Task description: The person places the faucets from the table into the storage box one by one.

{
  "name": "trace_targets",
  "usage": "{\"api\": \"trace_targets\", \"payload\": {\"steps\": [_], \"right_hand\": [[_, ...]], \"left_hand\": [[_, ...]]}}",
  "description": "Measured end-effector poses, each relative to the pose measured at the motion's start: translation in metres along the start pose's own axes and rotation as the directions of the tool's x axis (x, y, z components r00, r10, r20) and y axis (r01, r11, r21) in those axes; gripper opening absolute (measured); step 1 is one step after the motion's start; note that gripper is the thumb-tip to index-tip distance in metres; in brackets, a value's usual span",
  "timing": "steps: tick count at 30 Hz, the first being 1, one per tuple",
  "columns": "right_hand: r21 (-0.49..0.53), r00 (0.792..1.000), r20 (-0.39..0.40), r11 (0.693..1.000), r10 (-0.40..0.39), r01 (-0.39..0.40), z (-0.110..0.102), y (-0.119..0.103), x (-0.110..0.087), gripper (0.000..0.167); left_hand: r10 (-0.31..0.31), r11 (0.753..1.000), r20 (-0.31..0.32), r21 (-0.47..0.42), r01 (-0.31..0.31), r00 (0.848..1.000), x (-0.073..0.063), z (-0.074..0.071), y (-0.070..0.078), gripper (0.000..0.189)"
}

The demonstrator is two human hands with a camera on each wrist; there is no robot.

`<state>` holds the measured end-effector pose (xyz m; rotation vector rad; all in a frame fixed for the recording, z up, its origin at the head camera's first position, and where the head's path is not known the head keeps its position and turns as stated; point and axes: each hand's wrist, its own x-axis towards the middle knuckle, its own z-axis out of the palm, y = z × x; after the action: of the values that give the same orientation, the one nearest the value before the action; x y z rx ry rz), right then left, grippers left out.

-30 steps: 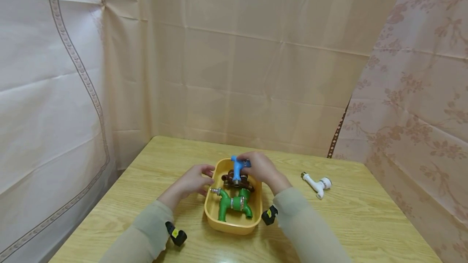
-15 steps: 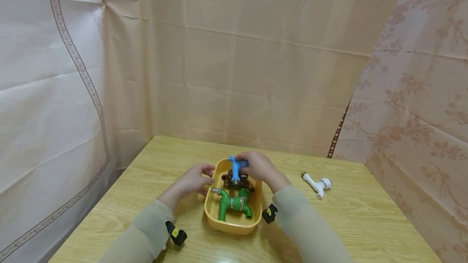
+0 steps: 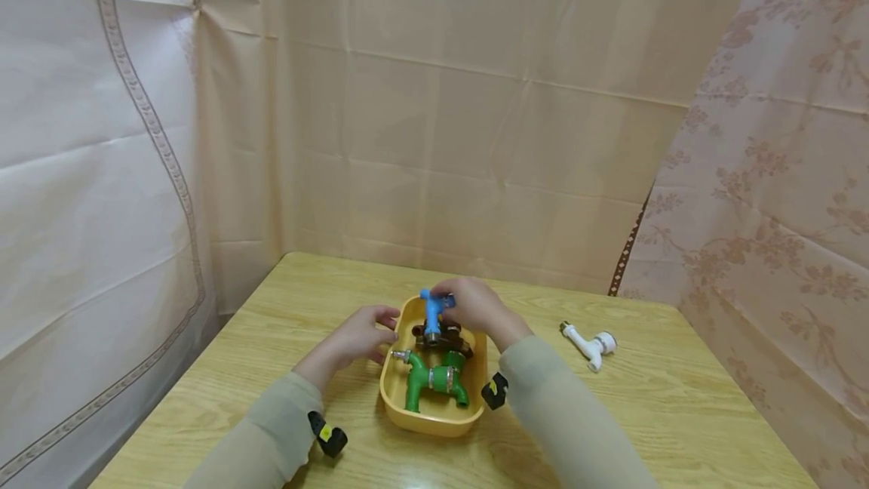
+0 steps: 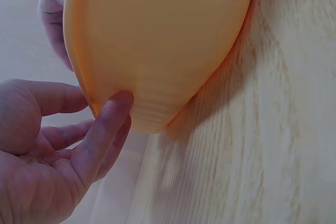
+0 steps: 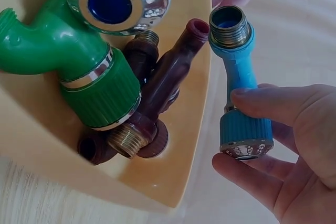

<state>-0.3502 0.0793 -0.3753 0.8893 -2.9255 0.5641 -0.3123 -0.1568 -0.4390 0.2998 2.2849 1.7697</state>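
My right hand (image 3: 473, 304) pinches a blue tap (image 3: 433, 317) over the far part of the yellow tub (image 3: 434, 425). In the right wrist view, thumb and fingers hold the blue tap (image 5: 242, 77) by its body and ribbed knob, threaded metal end upward. Below it in the tub lie dark brown taps (image 3: 448, 336), partly covered in the head view, and green taps (image 3: 428, 377) nearer the front. At the tub's left side is my left hand (image 3: 360, 334), fingers spread loosely. The left wrist view has its fingertips (image 4: 124, 98) against the outer wall by the rim.
A white tap (image 3: 589, 344) lies on the wooden table (image 3: 326, 285) to the right of the tub. Pale cloth (image 3: 462, 112) hangs behind the table and along both sides. A dark wrist camera (image 3: 327, 436) sits on each sleeve.
My right hand has shifted slightly left with the blue tap, which now hangs more to the left above the brown taps. The left hand and the tub have stayed in place.
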Motion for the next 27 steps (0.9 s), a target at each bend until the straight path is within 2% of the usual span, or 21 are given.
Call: {"api": "trace_targets", "payload": {"steps": [5, 8, 27], "right_hand": [[0.029, 0.998, 0.054, 0.999, -0.025, 0.024, 0.0003, -0.0017, 0.0, 0.037], [0.053, 0.997, 0.082, 0.999, -0.015, 0.011, -0.0005, -0.0021, -0.0009, 0.041], [0.076, 0.996, 0.087, 0.997, -0.001, -0.005, -0.0035, 0.0019, -0.0049, 0.044]], "left_hand": [[-0.012, 1.0, -0.001, 0.008, 0.012, 1.0, 0.0009, 0.0008, 0.0001, 0.052], [-0.02, 1.0, -0.006, 0.016, 0.02, 1.0, 0.0019, 0.0008, 0.0, 0.052], [-0.041, 0.999, -0.022, 0.031, 0.042, 0.999, 0.003, 0.0011, 0.0003, 0.051]]}}
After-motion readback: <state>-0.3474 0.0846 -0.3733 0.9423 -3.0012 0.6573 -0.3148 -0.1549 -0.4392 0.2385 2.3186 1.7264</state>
